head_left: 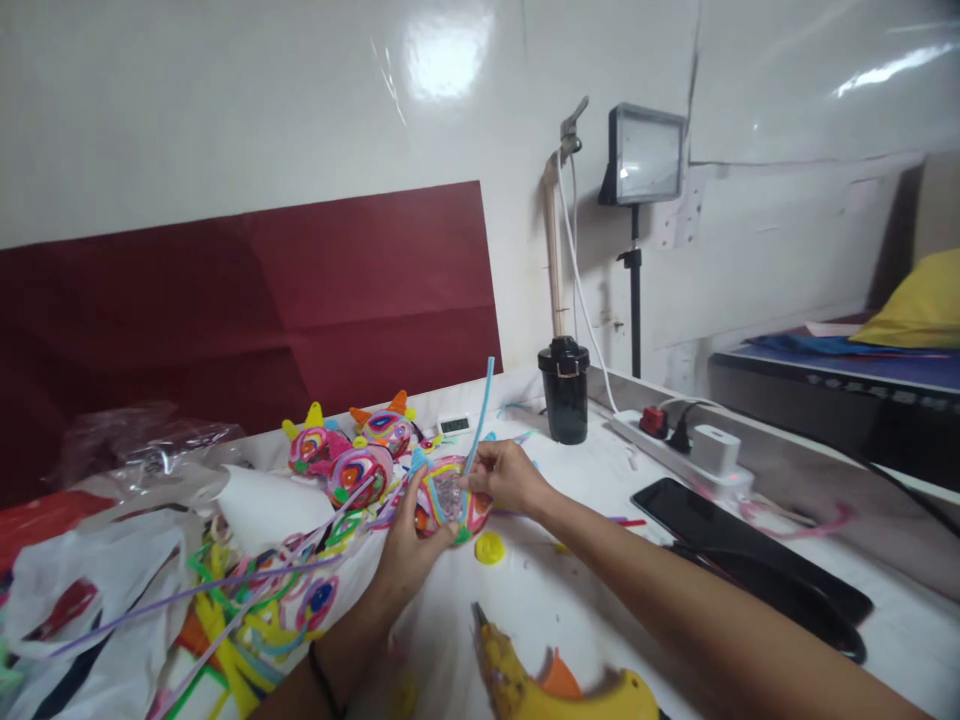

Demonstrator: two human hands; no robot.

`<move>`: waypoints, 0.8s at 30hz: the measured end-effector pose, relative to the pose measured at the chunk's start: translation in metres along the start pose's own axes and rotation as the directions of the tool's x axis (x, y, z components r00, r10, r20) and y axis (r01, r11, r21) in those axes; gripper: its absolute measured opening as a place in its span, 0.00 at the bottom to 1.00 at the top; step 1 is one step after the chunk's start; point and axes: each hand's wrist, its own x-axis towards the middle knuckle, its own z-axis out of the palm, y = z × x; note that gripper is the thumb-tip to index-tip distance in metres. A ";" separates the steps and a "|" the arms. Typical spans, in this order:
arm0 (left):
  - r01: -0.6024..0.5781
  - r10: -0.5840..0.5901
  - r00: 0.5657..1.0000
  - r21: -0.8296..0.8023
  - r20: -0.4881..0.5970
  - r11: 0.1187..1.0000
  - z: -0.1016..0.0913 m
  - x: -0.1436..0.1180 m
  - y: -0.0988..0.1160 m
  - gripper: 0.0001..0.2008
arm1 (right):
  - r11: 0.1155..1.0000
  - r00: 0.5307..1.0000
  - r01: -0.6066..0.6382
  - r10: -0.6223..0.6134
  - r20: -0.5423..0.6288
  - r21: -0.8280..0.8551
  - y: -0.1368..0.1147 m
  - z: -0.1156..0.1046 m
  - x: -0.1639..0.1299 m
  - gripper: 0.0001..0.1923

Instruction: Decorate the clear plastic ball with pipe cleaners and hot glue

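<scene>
A yellow glue gun (555,690) lies on the white table (570,590) below glossy walls; both hands' grip holds a swirled ornament (450,500).

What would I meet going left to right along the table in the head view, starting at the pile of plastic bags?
plastic bags → finished spiral ornaments → left hand → right hand → black cup → power strip → yellow cushion.

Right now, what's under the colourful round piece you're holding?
The left hand cups the colourful round piece from below, over the white table; a yellow disc lies beside it. The right hand pinches a blue strip. Its underside is hidden.
</scene>
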 end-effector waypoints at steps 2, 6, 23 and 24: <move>0.007 -0.007 1.000 -0.016 0.006 1.000 -0.001 0.002 0.001 0.39 | 1.000 1.000 -0.013 0.013 0.013 -0.011 -0.001 0.001 0.006 0.16; 0.028 -0.028 0.999 -0.005 0.017 1.000 -0.002 0.007 0.003 0.39 | 0.998 0.998 -0.048 0.049 0.037 -0.028 -0.002 -0.001 0.015 0.15; 0.071 -0.070 0.996 -0.022 0.052 0.997 0.003 0.008 0.000 0.43 | 0.992 0.991 -0.129 0.128 0.046 0.009 0.001 -0.005 0.016 0.16; 0.063 -0.062 0.997 -0.016 0.048 0.998 0.004 0.007 0.000 0.43 | 0.991 0.990 -0.132 0.131 0.045 0.012 0.001 -0.005 0.016 0.16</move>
